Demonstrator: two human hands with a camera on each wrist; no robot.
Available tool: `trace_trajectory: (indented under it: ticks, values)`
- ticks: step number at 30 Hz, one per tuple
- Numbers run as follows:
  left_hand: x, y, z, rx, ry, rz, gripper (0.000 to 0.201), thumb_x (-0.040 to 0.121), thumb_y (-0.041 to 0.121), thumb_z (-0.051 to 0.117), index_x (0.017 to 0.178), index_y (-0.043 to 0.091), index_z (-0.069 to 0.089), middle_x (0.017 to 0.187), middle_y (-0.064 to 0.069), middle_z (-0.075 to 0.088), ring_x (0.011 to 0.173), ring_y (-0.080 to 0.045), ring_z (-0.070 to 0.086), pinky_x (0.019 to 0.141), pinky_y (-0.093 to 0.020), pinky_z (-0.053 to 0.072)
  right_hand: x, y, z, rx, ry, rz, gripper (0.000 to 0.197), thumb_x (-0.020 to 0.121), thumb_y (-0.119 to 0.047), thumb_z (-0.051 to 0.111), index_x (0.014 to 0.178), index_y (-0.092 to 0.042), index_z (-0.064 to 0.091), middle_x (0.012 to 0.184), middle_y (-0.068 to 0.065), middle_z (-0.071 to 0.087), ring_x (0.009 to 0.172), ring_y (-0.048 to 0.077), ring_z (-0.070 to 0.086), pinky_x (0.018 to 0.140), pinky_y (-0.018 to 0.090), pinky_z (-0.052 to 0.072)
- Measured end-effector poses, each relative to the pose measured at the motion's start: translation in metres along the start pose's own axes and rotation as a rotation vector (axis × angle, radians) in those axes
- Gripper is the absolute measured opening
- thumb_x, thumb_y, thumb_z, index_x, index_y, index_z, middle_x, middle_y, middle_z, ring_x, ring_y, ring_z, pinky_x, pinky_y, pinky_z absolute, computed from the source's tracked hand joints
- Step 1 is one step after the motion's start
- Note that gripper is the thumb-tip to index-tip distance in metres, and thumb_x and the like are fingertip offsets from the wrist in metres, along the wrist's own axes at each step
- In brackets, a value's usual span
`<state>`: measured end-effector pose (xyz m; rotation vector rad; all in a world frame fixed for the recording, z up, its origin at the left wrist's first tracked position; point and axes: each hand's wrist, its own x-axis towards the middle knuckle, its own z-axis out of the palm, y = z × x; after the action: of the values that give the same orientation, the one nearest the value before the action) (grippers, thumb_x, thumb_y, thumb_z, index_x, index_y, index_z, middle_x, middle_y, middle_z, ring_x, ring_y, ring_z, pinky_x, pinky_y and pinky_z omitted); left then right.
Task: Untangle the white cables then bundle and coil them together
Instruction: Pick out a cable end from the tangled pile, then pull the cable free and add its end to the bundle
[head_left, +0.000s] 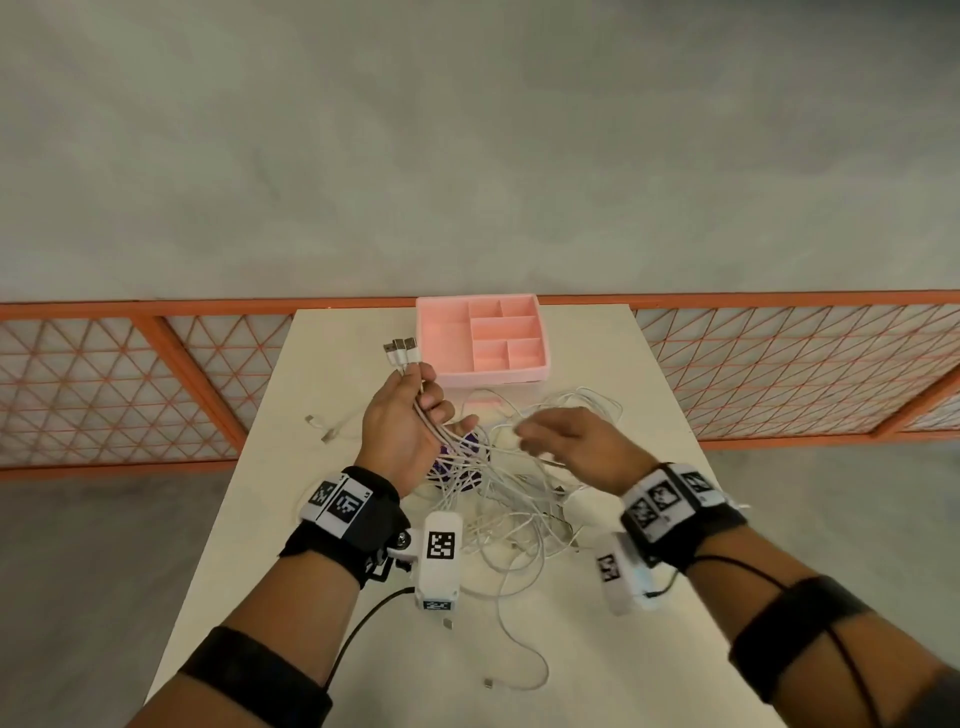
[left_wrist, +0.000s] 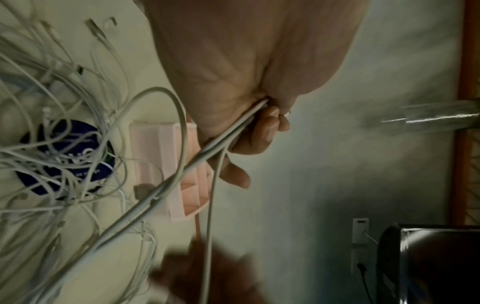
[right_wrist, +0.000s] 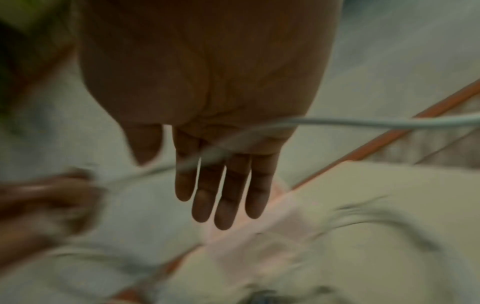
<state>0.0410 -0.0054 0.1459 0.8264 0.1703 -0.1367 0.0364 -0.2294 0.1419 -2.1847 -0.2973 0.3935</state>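
Observation:
My left hand (head_left: 422, 402) is raised over the white table (head_left: 332, 364) and grips three white cables (left_wrist: 182, 174). Their USB plugs (head_left: 400, 351) stick up past the fingers. From the fist those cables run down into a tangled heap of white cables (head_left: 511, 501), also seen as the heap (left_wrist: 52, 131). My right hand (head_left: 550, 439) hovers over the heap, blurred. In the right wrist view its fingers (right_wrist: 223, 185) are straight, and one white cable (right_wrist: 259, 127) lies across them, not pinched.
A pink compartment tray (head_left: 483, 338) stands at the table's far edge. A dark blue round disc (left_wrist: 64, 158) lies under the heap. Loose cable ends lie at the left (head_left: 322, 428) and near the front (head_left: 488, 680). An orange mesh fence (head_left: 156, 384) runs behind the table.

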Motion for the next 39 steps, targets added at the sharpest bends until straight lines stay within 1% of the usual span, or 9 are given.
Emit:
trace_trajectory:
  ticks: [3, 7, 9, 12, 17, 23, 29, 34, 39]
  values:
    - [-0.001, 0.001, 0.008, -0.019, 0.016, 0.037, 0.028, 0.108, 0.025, 0.036, 0.088, 0.014, 0.052, 0.062, 0.002, 0.037, 0.056, -0.014, 0.036, 0.067, -0.036, 0.047, 0.013, -0.042, 0.029, 0.042, -0.101, -0.11, 0.043, 0.091, -0.057, 0.056, 0.104, -0.018, 0.069, 0.097, 0.002, 0.072, 0.092, 0.017, 0.067, 0.087, 0.033, 0.05]
    - [-0.003, 0.006, 0.011, -0.053, 0.002, 0.076, 0.027, 0.108, 0.024, 0.036, 0.089, 0.014, 0.052, 0.062, 0.002, 0.039, 0.054, -0.014, 0.042, 0.073, -0.039, 0.055, 0.028, -0.039, 0.049, -0.025, -0.091, -0.126, 0.025, 0.09, -0.041, 0.064, 0.082, -0.018, 0.066, 0.077, 0.009, 0.067, 0.068, 0.018, 0.06, 0.073, 0.042, 0.05]
    - [-0.003, 0.007, 0.007, -0.016, 0.016, 0.104, 0.027, 0.108, 0.023, 0.035, 0.09, 0.012, 0.052, 0.064, -0.001, 0.04, 0.057, -0.016, 0.046, 0.079, -0.041, 0.056, 0.031, -0.033, 0.052, 0.065, -0.053, -0.096, 0.023, 0.093, -0.034, 0.063, 0.074, -0.02, 0.064, 0.073, 0.008, 0.069, 0.067, 0.014, 0.061, 0.069, 0.036, 0.047]
    - [-0.003, 0.007, 0.0, 0.022, 0.034, 0.094, 0.027, 0.109, 0.019, 0.034, 0.091, 0.01, 0.051, 0.063, -0.001, 0.04, 0.056, -0.016, 0.045, 0.077, -0.04, 0.057, 0.031, -0.027, 0.056, 0.219, -0.004, -0.032, 0.018, 0.094, -0.024, 0.062, 0.077, -0.02, 0.064, 0.073, 0.002, 0.069, 0.071, 0.012, 0.066, 0.067, 0.026, 0.047]
    - [-0.004, 0.002, -0.006, -0.003, 0.01, 0.034, 0.028, 0.108, 0.018, 0.032, 0.09, 0.011, 0.053, 0.059, 0.003, 0.034, 0.048, -0.01, 0.033, 0.053, -0.028, 0.042, 0.031, -0.017, 0.054, 0.022, -0.084, -0.025, 0.017, 0.087, -0.019, 0.068, 0.075, -0.024, 0.058, 0.068, -0.004, 0.061, 0.061, 0.009, 0.054, 0.065, 0.028, 0.043]
    - [-0.006, 0.003, 0.007, -0.045, -0.027, 0.011, 0.03, 0.108, 0.02, 0.032, 0.087, 0.013, 0.052, 0.059, 0.004, 0.033, 0.048, -0.01, 0.031, 0.054, -0.026, 0.041, 0.023, -0.001, 0.054, 0.125, 0.006, 0.042, 0.023, 0.079, -0.022, 0.08, 0.071, -0.016, 0.06, 0.059, -0.004, 0.059, 0.051, 0.012, 0.053, 0.058, 0.025, 0.045]
    - [-0.012, -0.004, 0.026, 0.008, -0.084, -0.046, 0.028, 0.108, 0.023, 0.037, 0.089, 0.012, 0.054, 0.058, 0.004, 0.031, 0.047, -0.009, 0.027, 0.049, -0.024, 0.037, 0.029, -0.002, 0.071, -0.052, 0.012, 0.066, 0.033, 0.076, -0.036, 0.081, 0.076, -0.012, 0.058, 0.062, -0.003, 0.053, 0.057, 0.014, 0.05, 0.063, 0.035, 0.046]
    - [-0.007, 0.003, 0.012, -0.061, -0.032, -0.015, 0.031, 0.108, 0.021, 0.034, 0.086, 0.013, 0.053, 0.058, 0.004, 0.031, 0.046, -0.008, 0.027, 0.049, -0.024, 0.035, 0.022, 0.006, 0.064, 0.18, 0.071, 0.136, 0.039, 0.072, -0.027, 0.086, 0.075, -0.014, 0.049, 0.059, 0.002, 0.054, 0.047, 0.018, 0.055, 0.045, 0.027, 0.045]
    - [0.001, 0.018, -0.003, -0.136, 0.061, 0.055, 0.032, 0.108, 0.021, 0.033, 0.083, 0.014, 0.052, 0.053, 0.007, 0.033, 0.043, -0.007, 0.027, 0.044, -0.021, 0.032, 0.014, 0.032, 0.053, 0.195, 0.034, 0.177, 0.03, 0.07, -0.03, 0.088, 0.083, -0.021, 0.062, 0.064, -0.005, 0.054, 0.049, 0.006, 0.046, 0.055, 0.023, 0.038]
